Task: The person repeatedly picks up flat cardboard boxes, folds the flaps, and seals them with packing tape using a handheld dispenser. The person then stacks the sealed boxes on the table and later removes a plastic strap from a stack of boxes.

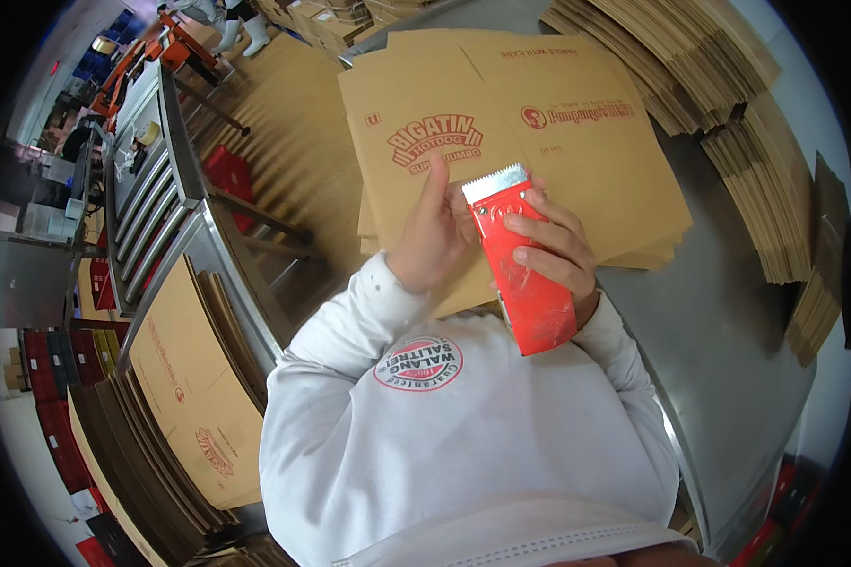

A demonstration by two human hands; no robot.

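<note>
A red tape dispenser (529, 283) with a toothed metal blade (496, 183) is held up in front of my chest, blade end away from me. My right hand (560, 244) wraps round its right side, fingers lying across the red face. Close to the blade's left end is my left hand (433, 231), thumb stretched out and apart from the fingers. Its fingertips reach behind the dispenser's edge and are partly hidden, so I cannot tell if they touch it. Beneath both hands lies a stack of flat brown cartons (596, 151) with red print.
The cartons rest on a metal table (728, 378). More folded cardboard stacks (756, 189) line its right side. At left, flat cartons (194, 378) stand beside a roller conveyor (156, 227). A red crate (229, 180) is on the floor; a person in white boots (255, 33) stands far off.
</note>
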